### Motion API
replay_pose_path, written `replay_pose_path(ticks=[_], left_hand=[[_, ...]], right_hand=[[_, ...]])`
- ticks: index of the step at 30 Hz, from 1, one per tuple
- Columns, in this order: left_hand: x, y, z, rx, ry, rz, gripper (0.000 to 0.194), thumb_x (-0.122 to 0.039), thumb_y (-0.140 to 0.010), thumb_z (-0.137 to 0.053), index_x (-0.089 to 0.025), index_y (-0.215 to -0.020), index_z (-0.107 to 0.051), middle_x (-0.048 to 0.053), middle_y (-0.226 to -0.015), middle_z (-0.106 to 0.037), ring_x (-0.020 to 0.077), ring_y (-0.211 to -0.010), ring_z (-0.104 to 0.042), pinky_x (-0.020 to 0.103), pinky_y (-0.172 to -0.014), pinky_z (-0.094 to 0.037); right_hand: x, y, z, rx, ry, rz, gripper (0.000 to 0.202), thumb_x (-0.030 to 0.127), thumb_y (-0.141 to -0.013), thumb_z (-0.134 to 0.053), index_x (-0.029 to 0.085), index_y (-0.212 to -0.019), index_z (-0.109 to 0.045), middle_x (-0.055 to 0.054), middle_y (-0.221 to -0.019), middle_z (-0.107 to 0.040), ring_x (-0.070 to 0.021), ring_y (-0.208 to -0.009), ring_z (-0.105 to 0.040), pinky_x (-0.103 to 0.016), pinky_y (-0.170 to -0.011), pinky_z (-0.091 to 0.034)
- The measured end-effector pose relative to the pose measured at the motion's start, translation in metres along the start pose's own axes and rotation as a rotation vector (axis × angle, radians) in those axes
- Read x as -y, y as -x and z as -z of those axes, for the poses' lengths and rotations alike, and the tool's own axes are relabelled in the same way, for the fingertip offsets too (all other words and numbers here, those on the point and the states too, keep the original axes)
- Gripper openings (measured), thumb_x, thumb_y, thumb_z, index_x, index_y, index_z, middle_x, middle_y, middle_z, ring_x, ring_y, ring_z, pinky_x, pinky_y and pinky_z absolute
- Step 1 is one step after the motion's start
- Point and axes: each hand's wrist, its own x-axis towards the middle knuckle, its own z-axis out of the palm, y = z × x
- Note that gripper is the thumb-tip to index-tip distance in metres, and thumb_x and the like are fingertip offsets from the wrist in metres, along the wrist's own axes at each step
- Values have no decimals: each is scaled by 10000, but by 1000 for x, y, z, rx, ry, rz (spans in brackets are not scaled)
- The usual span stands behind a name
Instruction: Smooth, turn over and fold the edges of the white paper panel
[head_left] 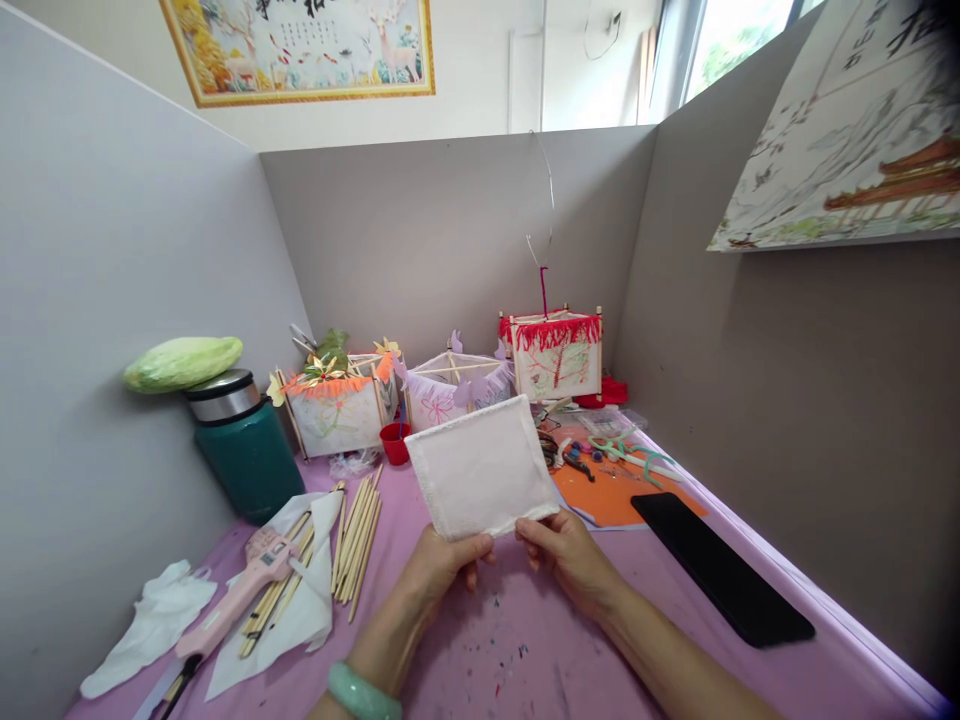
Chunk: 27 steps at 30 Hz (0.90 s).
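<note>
Between my two hands is a white rectangular panel (484,468) with a raised, fuzzy-looking border, tilted up above the table. My left hand (450,562) pinches its lower left edge, thumb in front. At the lower right edge, my right hand (559,550) grips it between thumb and fingers. The fingers behind the panel are partly hidden. Left of my left hand lie several thin wooden sticks (358,545). A pink glue gun (238,598) rests on white paper (319,590) farther left, with more sticks beneath it.
Three decorated lanterns (559,365) stand along the back. A green flask (247,455) with a pale green gourd (184,362) on top is at left, near a red cup (395,443). A black phone-like slab (720,565) and an orange sheet (622,495) with craft bits lie right.
</note>
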Motion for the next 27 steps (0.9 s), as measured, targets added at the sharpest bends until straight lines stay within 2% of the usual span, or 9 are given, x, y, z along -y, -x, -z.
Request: replay_pose_path(ticks=[6, 10, 13, 17, 21, 24, 27], left_hand=[[0, -1, 3, -2, -1, 4, 317, -387, -596, -777, -95, -663, -673, 60, -545, -656, 83, -345, -442, 223, -374, -298], [2, -4, 7, -13, 9, 36, 305, -357, -592, -781, -87, -692, -680, 61, -533, -652, 81, -339, -428, 225, -372, -298], [2, -6, 12, -43, 11, 53, 370, -381, -568, -809, -83, -757, -696, 78, -594, -681, 129, -409, -526, 245, -418, -374], [-5, -10, 21, -154, 92, -39, 544, -491, -540, -824, -118, -911, -688, 96, -826, -732, 213, -717, -659, 287, -637, -495], [-15, -11, 31, -269, 252, -185, 550, -563, -675, -706, -164, -1048, -641, 89, -941, -722, 229, -870, -658, 300, -723, -494], [-18, -9, 37, -324, 251, -239, 483, -529, -732, -655, -203, -1086, -615, 62, -987, -710, 204, -880, -644, 273, -706, -480], [-19, -7, 37, -320, 183, -218, 464, -524, -721, -653, -188, -1041, -637, 45, -895, -707, 189, -764, -632, 262, -626, -460]], right_hand=[[-4, -1, -1, 16, 14, -8, 359, 459, -629, -773, 168, -644, -564, 48, -540, -486, -93, -492, -409, -233, -465, -359], [-3, -4, 10, 25, 38, 4, 396, 513, -645, -758, 177, -745, -573, 49, -592, -494, -100, -514, -427, -239, -479, -369], [-2, -8, 21, 29, 171, 59, 386, 516, -680, -730, 177, -805, -592, 57, -601, -483, -97, -508, -412, -236, -478, -348], [-4, -12, 31, 19, 364, 122, 354, 501, -716, -689, 168, -820, -629, 56, -578, -469, -107, -514, -402, -238, -490, -317], [-8, -10, 28, 37, 426, 153, 337, 490, -701, -700, 163, -757, -640, 21, -667, -547, -140, -623, -462, -243, -559, -342], [-9, -8, 24, 51, 441, 165, 355, 526, -753, -643, 172, -754, -613, 18, -685, -543, -139, -628, -454, -242, -558, -344], [-7, -6, 21, 37, 434, 200, 369, 549, -806, -577, 183, -756, -563, 17, -717, -532, -140, -656, -455, -242, -582, -358]])
